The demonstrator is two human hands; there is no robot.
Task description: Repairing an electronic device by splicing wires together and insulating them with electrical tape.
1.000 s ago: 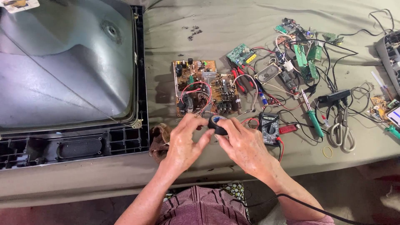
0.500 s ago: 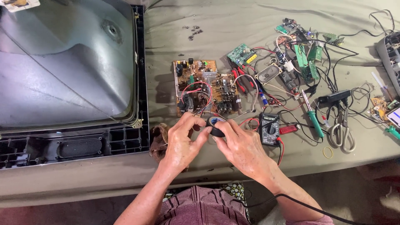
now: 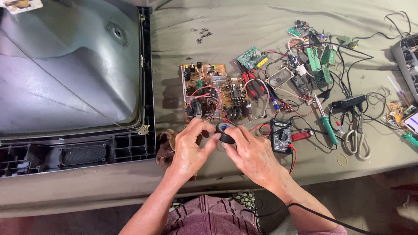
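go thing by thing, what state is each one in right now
left hand: pinching the tape roll
right hand: gripping the tape roll from the other side
tape roll: black, held off the table between both hands
circuit board: bare, flat, wires attached
television: face down, back cover off
multimeter: flat, leads plugged in
scissors: lying closed

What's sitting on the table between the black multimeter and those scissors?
In the head view, between the multimeter and the scissors lie a small red stick-shaped gadget and a green-handled soldering iron, amid loose wires.
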